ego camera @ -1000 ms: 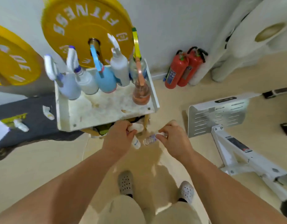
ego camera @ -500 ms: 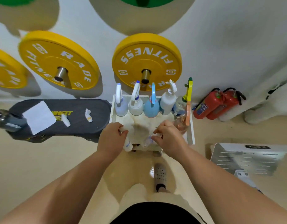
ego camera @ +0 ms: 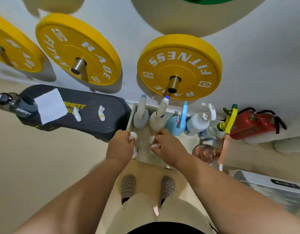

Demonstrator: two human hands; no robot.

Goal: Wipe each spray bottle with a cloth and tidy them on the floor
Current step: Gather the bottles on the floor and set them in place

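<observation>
Spray bottles (ego camera: 158, 119) stand 5 in a row along the far side of the white tray (ego camera: 131, 114), and a 6th, the amber bottle (ego camera: 205, 153), sits at its near right corner. Our left hand (ego camera: 119, 146) is curled tight round a small white bottle (ego camera: 133, 136) at the tray's near left edge. Our right hand (ego camera: 169, 147) pinches a white wad (ego camera: 154, 146), probably the cloth, just to the right over the tray floor, and the 2 hands are apart. We judge this to be the wiping step. To do it well we should hold the small bottle steady by its body, bring the wad to it and turn the bottle so every side and the nozzle get wiped. We should also keep our wrists clear of the tall triggers behind. As for contents, the lavender bottle (ego camera: 140, 116) and the blue bottle (ego camera: 174, 126) are opaque, so we cannot tell their levels. The amber one is translucent but too blurred to read. No bottle stands on the floor (ego camera: 44, 166) yet.
</observation>
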